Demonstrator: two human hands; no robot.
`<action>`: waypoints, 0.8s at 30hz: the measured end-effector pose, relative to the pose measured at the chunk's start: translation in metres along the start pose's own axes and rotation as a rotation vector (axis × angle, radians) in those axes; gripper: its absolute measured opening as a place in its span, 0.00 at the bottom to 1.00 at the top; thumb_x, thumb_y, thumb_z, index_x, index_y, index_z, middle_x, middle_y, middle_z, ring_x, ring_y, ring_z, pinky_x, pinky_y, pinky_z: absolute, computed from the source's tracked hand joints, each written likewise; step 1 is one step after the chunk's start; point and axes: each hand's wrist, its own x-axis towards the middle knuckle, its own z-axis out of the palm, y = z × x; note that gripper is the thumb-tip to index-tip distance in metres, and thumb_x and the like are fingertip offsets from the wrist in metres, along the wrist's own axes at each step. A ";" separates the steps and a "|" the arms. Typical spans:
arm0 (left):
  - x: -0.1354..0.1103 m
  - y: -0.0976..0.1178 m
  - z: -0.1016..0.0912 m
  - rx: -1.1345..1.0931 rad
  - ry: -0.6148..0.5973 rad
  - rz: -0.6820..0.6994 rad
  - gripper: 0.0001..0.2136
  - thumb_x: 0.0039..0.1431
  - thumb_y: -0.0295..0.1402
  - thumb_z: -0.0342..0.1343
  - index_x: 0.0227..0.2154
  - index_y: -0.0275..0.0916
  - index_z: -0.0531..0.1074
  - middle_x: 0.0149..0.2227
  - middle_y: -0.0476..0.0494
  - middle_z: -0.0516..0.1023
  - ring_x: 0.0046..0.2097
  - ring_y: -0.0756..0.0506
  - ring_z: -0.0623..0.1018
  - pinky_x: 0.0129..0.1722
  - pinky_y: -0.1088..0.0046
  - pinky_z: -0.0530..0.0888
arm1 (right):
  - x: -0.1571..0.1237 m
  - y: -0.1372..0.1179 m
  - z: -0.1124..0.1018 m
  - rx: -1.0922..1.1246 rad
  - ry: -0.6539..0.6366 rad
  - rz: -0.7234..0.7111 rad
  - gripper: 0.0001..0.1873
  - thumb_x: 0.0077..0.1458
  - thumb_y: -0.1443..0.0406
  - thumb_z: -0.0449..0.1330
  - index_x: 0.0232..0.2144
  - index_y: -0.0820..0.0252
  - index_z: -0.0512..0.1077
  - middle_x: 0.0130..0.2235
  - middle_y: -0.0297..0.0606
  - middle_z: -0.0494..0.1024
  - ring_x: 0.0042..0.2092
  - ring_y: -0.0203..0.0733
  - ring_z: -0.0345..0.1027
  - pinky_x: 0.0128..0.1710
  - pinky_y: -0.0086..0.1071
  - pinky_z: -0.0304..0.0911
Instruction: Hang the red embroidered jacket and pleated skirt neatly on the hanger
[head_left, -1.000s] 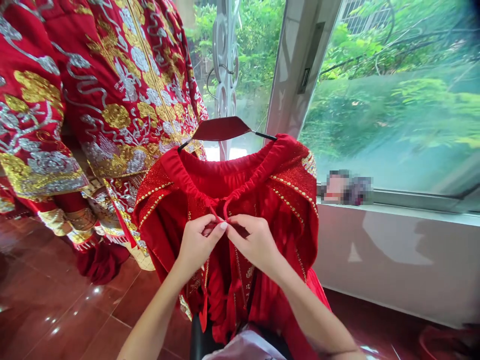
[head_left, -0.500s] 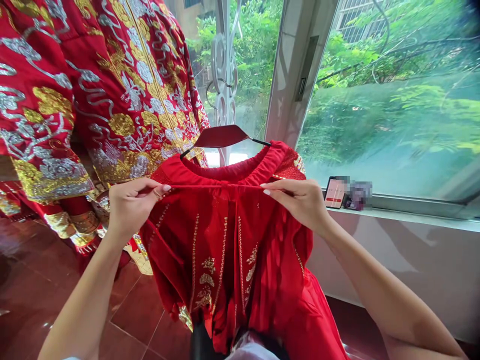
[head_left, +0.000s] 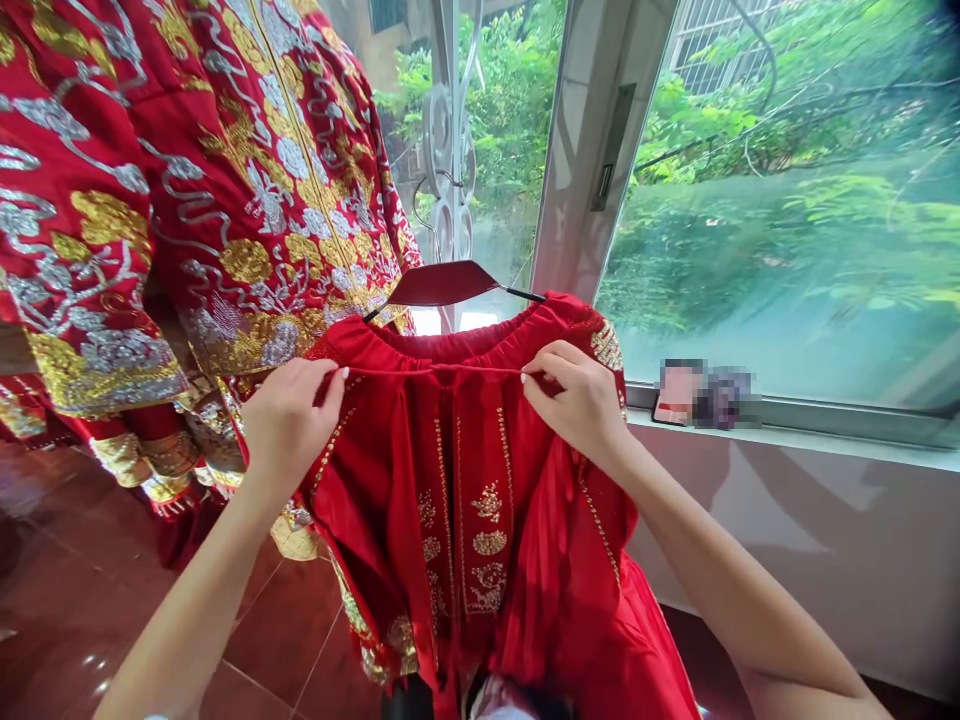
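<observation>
A red skirt point(head_left: 409, 450) with a gathered waistband and gold beaded trim hangs before me on a dark red hanger point(head_left: 444, 284) with black bars. Across its front runs a thin red drawstring point(head_left: 382, 373), pulled out to both sides. My left hand point(head_left: 292, 420) pinches the drawstring at the left, thumb against curled fingers. At the right, my right hand point(head_left: 577, 400) grips it between thumb and fingers. Both hands are closed, close to the waistband. The skirt's lower folds drop toward my lap, and its hem is out of view.
Left of the skirt hangs a red jacket point(head_left: 247, 200) embroidered in gold and silver. A white metal scroll stand point(head_left: 442, 130) rises behind the hanger. On the window sill point(head_left: 810, 440) at right lean a phone point(head_left: 679, 392) and a blurred item. Red tiles point(head_left: 255, 640) cover the floor.
Both hands still hold the drawstring, and my right hand has turned with its fingers more curled. The skirt's front panels have shifted, showing more gold beading. The view has tilted slightly.
</observation>
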 end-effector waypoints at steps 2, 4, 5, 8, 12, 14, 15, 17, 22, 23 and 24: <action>-0.001 0.011 0.006 0.077 -0.022 0.040 0.10 0.60 0.32 0.51 0.39 0.39 0.76 0.34 0.41 0.77 0.36 0.42 0.74 0.37 0.68 0.65 | 0.001 -0.008 0.006 -0.066 0.002 -0.008 0.07 0.53 0.70 0.54 0.27 0.60 0.72 0.34 0.41 0.74 0.34 0.39 0.66 0.33 0.32 0.62; -0.004 0.024 0.014 0.096 -0.005 0.088 0.13 0.59 0.29 0.51 0.45 0.39 0.75 0.39 0.38 0.77 0.41 0.40 0.74 0.42 0.65 0.64 | 0.001 -0.015 0.014 -0.124 -0.006 -0.014 0.08 0.54 0.72 0.53 0.31 0.61 0.73 0.37 0.42 0.74 0.38 0.43 0.66 0.36 0.35 0.63; -0.007 0.030 0.018 0.086 0.006 0.131 0.14 0.59 0.29 0.51 0.46 0.39 0.74 0.41 0.38 0.77 0.43 0.40 0.73 0.44 0.63 0.63 | 0.001 -0.019 0.017 -0.147 -0.007 -0.021 0.10 0.54 0.73 0.52 0.34 0.62 0.73 0.38 0.43 0.74 0.39 0.44 0.65 0.37 0.36 0.63; -0.016 0.048 0.030 0.017 -0.025 0.269 0.13 0.59 0.33 0.53 0.46 0.39 0.74 0.43 0.37 0.77 0.45 0.39 0.73 0.46 0.62 0.62 | 0.001 -0.029 0.027 -0.169 -0.013 -0.088 0.15 0.55 0.74 0.50 0.42 0.63 0.72 0.42 0.45 0.74 0.41 0.45 0.64 0.41 0.38 0.64; -0.018 0.062 0.041 0.044 -0.228 0.206 0.13 0.63 0.33 0.48 0.46 0.37 0.74 0.39 0.37 0.78 0.39 0.41 0.75 0.39 0.65 0.65 | 0.002 -0.040 0.034 -0.202 -0.053 -0.174 0.14 0.60 0.68 0.52 0.46 0.66 0.71 0.41 0.46 0.74 0.41 0.46 0.64 0.40 0.39 0.63; -0.015 0.063 0.042 0.049 -0.334 0.120 0.14 0.65 0.30 0.45 0.47 0.36 0.72 0.37 0.39 0.78 0.37 0.43 0.75 0.36 0.68 0.67 | 0.005 -0.040 0.035 -0.258 -0.082 -0.191 0.14 0.61 0.67 0.51 0.45 0.67 0.72 0.40 0.46 0.74 0.40 0.46 0.63 0.38 0.38 0.62; -0.012 0.062 0.041 0.011 -0.366 0.080 0.14 0.65 0.29 0.43 0.47 0.36 0.72 0.37 0.39 0.78 0.38 0.43 0.76 0.36 0.69 0.68 | 0.006 -0.040 0.035 -0.278 -0.101 -0.200 0.13 0.62 0.67 0.51 0.42 0.66 0.73 0.39 0.46 0.74 0.39 0.45 0.63 0.37 0.37 0.62; -0.008 0.061 0.038 -0.136 -0.385 0.004 0.13 0.65 0.29 0.42 0.46 0.36 0.71 0.40 0.40 0.78 0.41 0.44 0.76 0.38 0.70 0.69 | 0.009 -0.039 0.034 -0.287 -0.135 -0.217 0.12 0.62 0.70 0.50 0.35 0.64 0.74 0.37 0.45 0.74 0.38 0.44 0.62 0.37 0.36 0.61; 0.002 0.064 0.030 -0.473 -0.345 -0.179 0.09 0.61 0.30 0.49 0.42 0.39 0.70 0.30 0.48 0.75 0.32 0.48 0.75 0.34 0.73 0.70 | 0.005 -0.050 0.038 -0.346 -0.115 -0.164 0.16 0.61 0.75 0.46 0.31 0.65 0.73 0.37 0.46 0.74 0.35 0.44 0.62 0.36 0.37 0.62; 0.003 0.066 0.028 -0.525 -0.337 -0.203 0.08 0.61 0.30 0.50 0.42 0.39 0.70 0.27 0.51 0.72 0.29 0.49 0.73 0.33 0.74 0.69 | 0.002 -0.054 0.041 -0.375 -0.105 -0.150 0.16 0.61 0.75 0.45 0.33 0.66 0.73 0.38 0.48 0.74 0.35 0.44 0.62 0.35 0.37 0.63; 0.005 0.068 0.027 -0.569 -0.327 -0.221 0.08 0.60 0.31 0.51 0.41 0.39 0.70 0.25 0.52 0.70 0.27 0.50 0.72 0.31 0.75 0.68 | -0.001 -0.057 0.045 -0.397 -0.098 -0.143 0.17 0.61 0.76 0.44 0.35 0.67 0.73 0.39 0.50 0.74 0.36 0.45 0.63 0.35 0.38 0.64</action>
